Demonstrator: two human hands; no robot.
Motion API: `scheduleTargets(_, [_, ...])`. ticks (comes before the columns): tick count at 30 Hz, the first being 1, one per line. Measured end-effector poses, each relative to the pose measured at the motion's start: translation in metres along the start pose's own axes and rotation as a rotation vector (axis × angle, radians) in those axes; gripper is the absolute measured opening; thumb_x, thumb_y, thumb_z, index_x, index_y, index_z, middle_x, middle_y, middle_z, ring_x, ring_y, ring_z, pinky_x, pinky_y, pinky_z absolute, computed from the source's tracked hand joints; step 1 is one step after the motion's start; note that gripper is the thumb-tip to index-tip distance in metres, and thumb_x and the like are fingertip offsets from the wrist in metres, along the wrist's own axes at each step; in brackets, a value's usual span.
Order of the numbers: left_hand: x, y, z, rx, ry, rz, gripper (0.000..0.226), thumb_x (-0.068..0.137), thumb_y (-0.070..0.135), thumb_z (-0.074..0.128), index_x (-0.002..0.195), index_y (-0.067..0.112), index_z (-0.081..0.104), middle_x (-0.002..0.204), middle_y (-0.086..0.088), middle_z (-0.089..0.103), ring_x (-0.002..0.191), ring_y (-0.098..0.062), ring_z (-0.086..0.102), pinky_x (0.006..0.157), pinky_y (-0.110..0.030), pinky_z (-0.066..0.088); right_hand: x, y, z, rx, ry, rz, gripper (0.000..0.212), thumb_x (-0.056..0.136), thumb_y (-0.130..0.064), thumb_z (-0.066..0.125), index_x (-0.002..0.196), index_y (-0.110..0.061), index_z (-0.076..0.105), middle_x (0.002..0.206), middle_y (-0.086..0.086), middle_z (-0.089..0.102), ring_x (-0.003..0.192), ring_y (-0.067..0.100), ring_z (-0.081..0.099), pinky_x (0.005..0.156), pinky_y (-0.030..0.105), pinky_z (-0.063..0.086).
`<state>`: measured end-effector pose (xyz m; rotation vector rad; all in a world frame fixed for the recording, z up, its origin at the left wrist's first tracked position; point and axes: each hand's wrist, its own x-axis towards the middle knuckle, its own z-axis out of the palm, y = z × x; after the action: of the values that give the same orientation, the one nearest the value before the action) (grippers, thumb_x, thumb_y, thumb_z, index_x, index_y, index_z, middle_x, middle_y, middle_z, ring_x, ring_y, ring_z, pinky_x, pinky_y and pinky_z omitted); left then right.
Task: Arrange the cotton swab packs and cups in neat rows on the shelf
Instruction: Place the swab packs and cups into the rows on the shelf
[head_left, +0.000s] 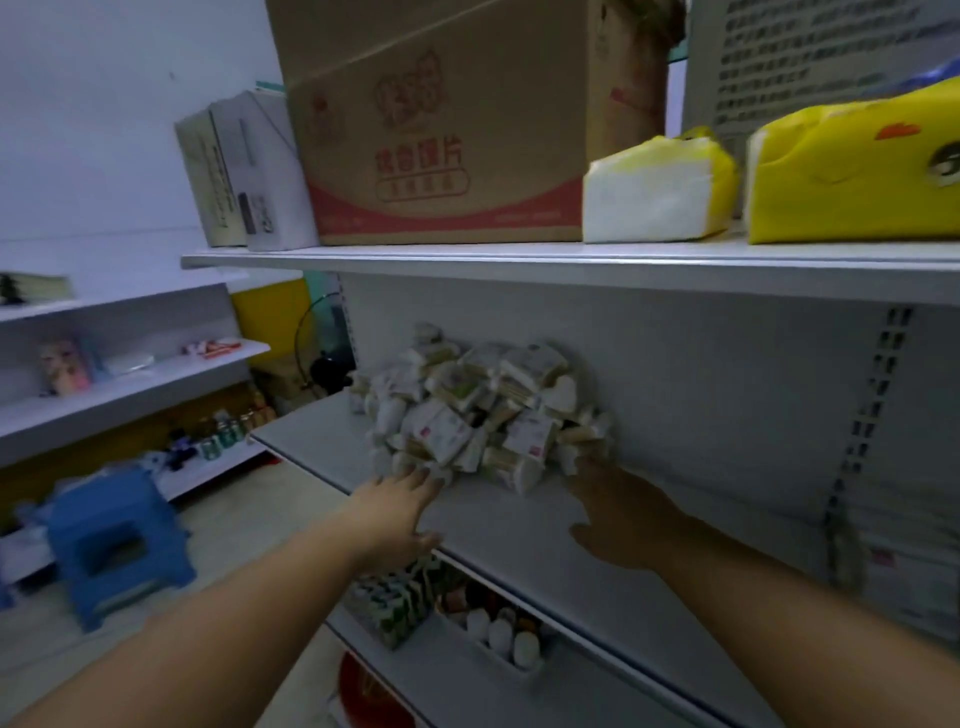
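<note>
A jumbled pile of cotton swab packs (478, 410), white with tan swab sticks showing, lies heaped against the back panel of the middle shelf (524, 540). My left hand (397, 512) reaches over the shelf's front edge, fingers spread, fingertips touching the pile's near left side. My right hand (618, 512) lies on the shelf at the pile's right side, its fingertips against a pack; I cannot tell if it grips one. No cups stand out in the heap.
The shelf above holds a large cardboard box (447, 130), a white tissue pack (660, 189) and a yellow one (852, 171). The shelf below carries small packets (395, 603) and a tray of bottles (498, 629). A blue stool (119, 545) stands on the floor at left.
</note>
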<state>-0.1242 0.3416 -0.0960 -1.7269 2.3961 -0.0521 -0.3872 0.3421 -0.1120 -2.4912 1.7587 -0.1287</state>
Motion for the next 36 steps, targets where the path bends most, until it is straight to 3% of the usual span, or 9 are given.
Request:
scheduleTargets(4, [0.020, -0.046, 0.010, -0.054, 0.028, -0.036, 0.068, 0.093, 0.035, 0.050, 0.151, 0.021, 0.016, 0.154, -0.004, 0.023, 0.140, -0.021, 0.024, 0.113, -0.033, 0.027, 0.042, -0.017, 0.022, -0.004, 0.019, -0.010, 0.058, 0.095, -0.038, 0.046, 0.146, -0.020, 0.026, 0.155, 0.005, 0.016, 0.139, 0.024, 0.025, 0.108, 0.033, 0.032])
scheduleTargets(7, [0.042, -0.066, 0.026, -0.082, 0.035, -0.003, 0.072, 0.090, 0.027, 0.056, 0.150, 0.024, 0.017, 0.154, -0.002, 0.023, 0.140, -0.022, 0.025, 0.112, -0.033, 0.029, 0.064, -0.022, 0.038, 0.016, 0.048, 0.043, 0.062, 0.095, -0.037, 0.047, 0.148, -0.019, 0.020, 0.157, 0.003, 0.007, 0.140, 0.024, 0.022, 0.109, 0.034, 0.032])
scheduleTargets(12, [0.088, -0.093, 0.033, -0.077, 0.154, 0.154, 0.065, 0.091, 0.020, 0.054, 0.147, 0.026, 0.024, 0.154, 0.003, 0.023, 0.137, -0.020, 0.028, 0.106, -0.029, 0.032, 0.100, -0.035, 0.061, 0.233, 0.163, 0.281, 0.077, 0.091, -0.036, 0.057, 0.150, -0.014, 0.012, 0.156, 0.006, 0.007, 0.139, 0.026, 0.025, 0.109, 0.034, 0.033])
scheduleTargets(20, [0.136, -0.113, 0.047, 0.008, 0.193, 0.456, 0.053, 0.090, 0.033, 0.058, 0.139, 0.027, 0.039, 0.141, 0.000, 0.037, 0.129, -0.021, 0.037, 0.102, -0.031, 0.036, 0.122, -0.059, 0.072, 0.378, 0.407, 0.543, 0.052, 0.077, -0.035, 0.075, 0.117, -0.007, 0.055, 0.125, 0.014, 0.046, 0.109, 0.029, 0.052, 0.080, 0.027, 0.041])
scheduleTargets(24, [0.139, -0.119, 0.036, -0.167, 0.024, 0.604, 0.046, 0.087, 0.039, 0.060, 0.130, 0.024, 0.048, 0.130, 0.000, 0.050, 0.119, -0.020, 0.048, 0.098, -0.032, 0.041, 0.109, -0.066, 0.062, 0.368, 0.397, 0.631, 0.062, 0.073, -0.033, 0.080, 0.124, -0.010, 0.053, 0.129, 0.010, 0.044, 0.116, 0.024, 0.049, 0.081, 0.020, 0.035])
scheduleTargets(28, [0.139, -0.114, 0.027, -0.374, -0.123, 0.626, 0.033, 0.084, 0.047, 0.063, 0.100, 0.021, 0.050, 0.096, 0.003, 0.055, 0.085, -0.015, 0.051, 0.073, -0.029, 0.042, 0.086, -0.069, 0.051, 0.531, 0.358, 0.787, 0.043, 0.072, -0.013, 0.079, 0.106, -0.009, 0.054, 0.107, 0.007, 0.049, 0.098, 0.018, 0.050, 0.072, 0.024, 0.037])
scheduleTargets(30, [0.139, -0.109, 0.026, -0.516, -0.166, 0.612, 0.040, 0.081, 0.054, 0.063, 0.090, 0.017, 0.049, 0.084, 0.002, 0.051, 0.073, -0.014, 0.046, 0.066, -0.028, 0.035, 0.075, -0.068, 0.051, 0.607, 0.410, 0.875, 0.047, 0.067, -0.021, 0.082, 0.103, -0.014, 0.052, 0.104, 0.001, 0.053, 0.097, 0.018, 0.055, 0.071, 0.027, 0.041])
scheduleTargets(33, [0.137, -0.103, 0.026, -0.759, -0.275, 0.580, 0.041, 0.080, 0.053, 0.065, 0.089, 0.015, 0.051, 0.087, -0.003, 0.053, 0.078, -0.017, 0.052, 0.069, -0.029, 0.043, 0.053, -0.058, 0.062, 0.692, 0.427, 0.936, 0.060, 0.055, -0.047, 0.079, 0.106, -0.022, 0.061, 0.103, -0.004, 0.067, 0.096, 0.014, 0.065, 0.064, 0.020, 0.046])
scheduleTargets(36, [0.130, -0.091, 0.024, -1.095, -0.482, 0.481, 0.032, 0.084, 0.042, 0.066, 0.096, 0.014, 0.057, 0.104, -0.011, 0.061, 0.096, -0.025, 0.062, 0.081, -0.038, 0.057, 0.034, -0.065, 0.057, 0.847, 0.531, 0.998, 0.031, 0.075, -0.025, 0.077, 0.099, -0.026, 0.058, 0.099, -0.003, 0.063, 0.087, 0.013, 0.062, 0.065, 0.019, 0.046])
